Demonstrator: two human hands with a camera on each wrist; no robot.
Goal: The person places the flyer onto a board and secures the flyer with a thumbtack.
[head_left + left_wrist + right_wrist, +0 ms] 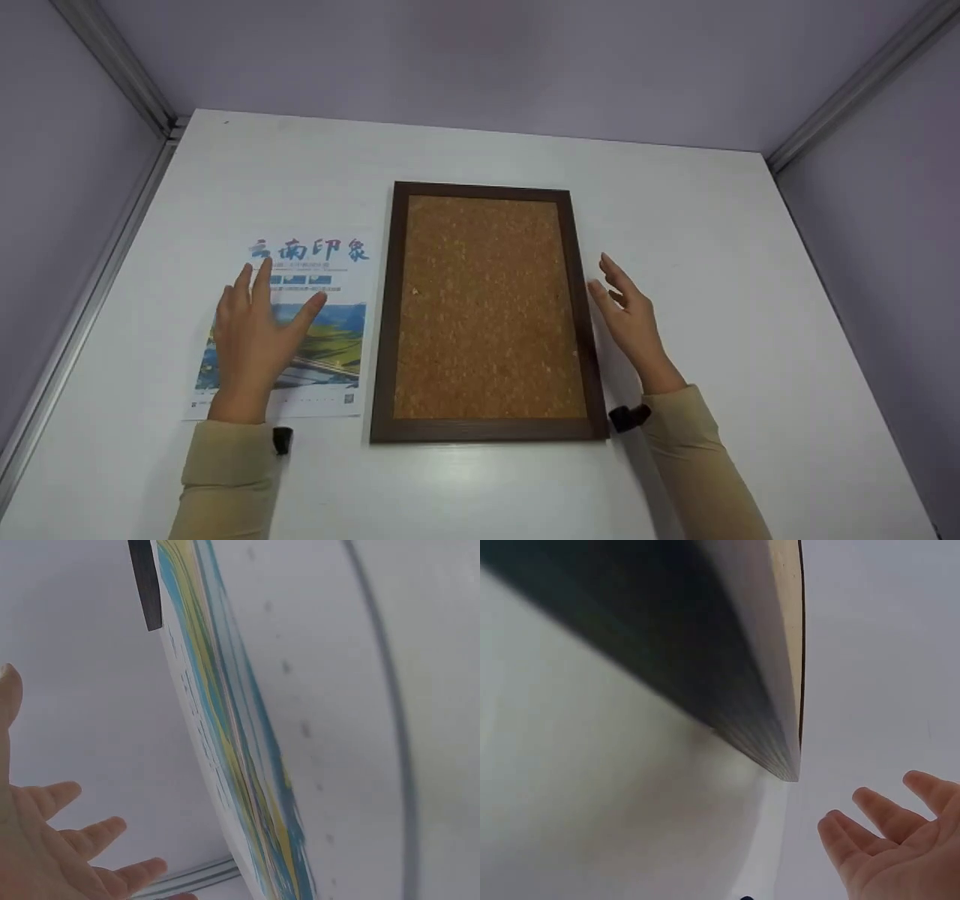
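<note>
Hovering with fingers spread over the poster [300, 315] at the frame's left, the left hand [251, 334] looks set to lift it, the right hand [630, 319] open beside the centred cork board [487, 307] on the worktop [712, 247].

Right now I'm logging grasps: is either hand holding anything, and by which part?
Nothing is held. The left hand lies flat on the printed paper poster; the right hand is open beside the brown-framed cork board.

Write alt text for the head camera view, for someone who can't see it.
A person's left hand lies flat with straight fingers on a printed poster on a white table. Right of the poster lies a dark-framed cork board. The right hand, open, hovers near the board's right edge, not clearly touching it.
</note>
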